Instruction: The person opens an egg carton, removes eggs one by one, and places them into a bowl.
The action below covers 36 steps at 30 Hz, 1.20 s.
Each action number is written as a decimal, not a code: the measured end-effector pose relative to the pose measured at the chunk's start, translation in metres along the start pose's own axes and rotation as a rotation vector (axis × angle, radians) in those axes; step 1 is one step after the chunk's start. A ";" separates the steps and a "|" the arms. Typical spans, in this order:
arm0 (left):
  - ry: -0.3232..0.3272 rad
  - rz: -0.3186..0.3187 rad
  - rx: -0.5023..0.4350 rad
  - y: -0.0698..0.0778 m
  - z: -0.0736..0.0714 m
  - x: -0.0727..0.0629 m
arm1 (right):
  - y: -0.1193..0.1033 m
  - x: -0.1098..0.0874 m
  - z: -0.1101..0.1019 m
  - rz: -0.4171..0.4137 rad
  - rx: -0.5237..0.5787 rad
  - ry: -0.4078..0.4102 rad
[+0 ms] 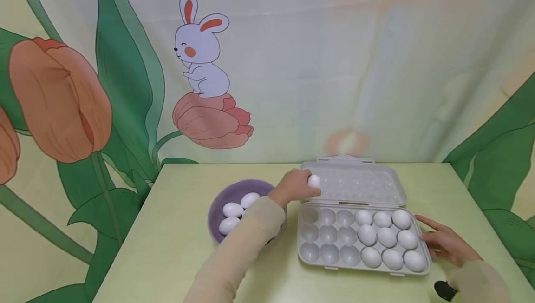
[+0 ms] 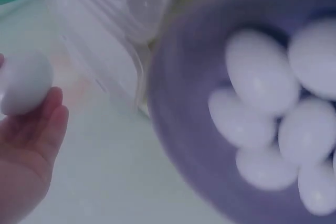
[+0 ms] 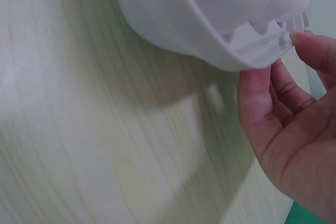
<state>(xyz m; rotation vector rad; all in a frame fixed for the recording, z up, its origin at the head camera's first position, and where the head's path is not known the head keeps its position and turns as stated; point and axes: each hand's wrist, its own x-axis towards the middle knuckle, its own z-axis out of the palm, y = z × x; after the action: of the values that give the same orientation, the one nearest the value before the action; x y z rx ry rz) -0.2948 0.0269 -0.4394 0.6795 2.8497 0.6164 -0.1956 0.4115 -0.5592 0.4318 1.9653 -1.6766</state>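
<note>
Egg, one, white (image 1: 314, 182): held over the left part of the open lid (image 1: 355, 184), towards the worktop's back edge; whether it touches the lid cannot be told.

Left hand (image 1: 294, 186): fingers and thumb curled round the egg, part-closed. Likely fault: smooth shell slipping from a fingertip hold, dropping onto the lid.

Egg tray (image 1: 347, 236): right half of the worktop (image 1: 146, 247); nine eggs (image 1: 387, 237) in the right columns, nine vacant pockets (image 1: 328, 253) on the left. A knock while reaching over might unseat an egg.

Right hand (image 1: 449, 242): thumb and fingers pinching the tray's right end; lifting there could tilt the tray.

Purple bowl (image 1: 227, 192): left of the tray, holding several eggs. Left sleeve (image 1: 234, 256) crosses it, liable to catch its rim.

Dark object (image 1: 445, 290): beside the right sleeve (image 1: 480, 282), unidentified.

Backdrop (image 1: 284, 84): behind the back edge, limiting the lid.
</note>
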 end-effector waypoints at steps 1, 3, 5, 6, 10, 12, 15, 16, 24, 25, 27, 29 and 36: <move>-0.006 0.008 0.010 -0.004 -0.007 -0.003 | 0.000 0.000 0.000 0.004 0.001 0.004; -0.027 0.022 0.036 -0.013 -0.019 -0.010 | -0.001 0.000 0.000 0.009 0.006 0.004; -0.041 0.037 0.067 -0.023 -0.028 -0.017 | 0.000 -0.001 -0.002 -0.004 0.004 -0.015; -0.055 0.040 0.087 -0.028 -0.031 -0.021 | 0.000 -0.002 -0.002 -0.011 0.005 -0.022; -0.108 0.023 0.173 -0.045 -0.040 -0.037 | 0.001 -0.004 -0.003 -0.043 0.012 -0.053; -0.147 0.006 0.190 -0.053 -0.043 -0.045 | 0.002 -0.005 -0.003 -0.049 0.019 -0.057; -0.193 -0.010 0.207 -0.064 -0.047 -0.058 | 0.002 -0.005 -0.003 -0.052 0.022 -0.065; -0.207 -0.015 0.216 -0.068 -0.048 -0.063 | 0.002 -0.005 -0.003 -0.047 0.021 -0.059; -0.247 -0.039 0.296 -0.096 -0.046 -0.091 | 0.001 -0.004 0.000 -0.008 -0.012 -0.011; -0.246 -0.052 0.301 -0.098 -0.046 -0.095 | 0.001 -0.005 0.000 -0.007 -0.015 -0.009; -0.240 -0.075 0.313 -0.102 -0.043 -0.101 | 0.001 -0.005 0.002 -0.008 -0.017 -0.006; -0.238 -0.092 0.328 -0.106 -0.040 -0.105 | 0.001 -0.005 0.002 -0.009 -0.015 -0.006; -0.194 -0.106 0.346 -0.120 -0.029 -0.115 | 0.000 -0.004 0.003 -0.019 -0.018 -0.021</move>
<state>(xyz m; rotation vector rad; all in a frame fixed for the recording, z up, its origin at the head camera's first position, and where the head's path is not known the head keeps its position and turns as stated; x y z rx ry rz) -0.2469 -0.1337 -0.4584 0.5907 2.8076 0.0355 -0.1918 0.4092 -0.5574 0.3886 1.9737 -1.6676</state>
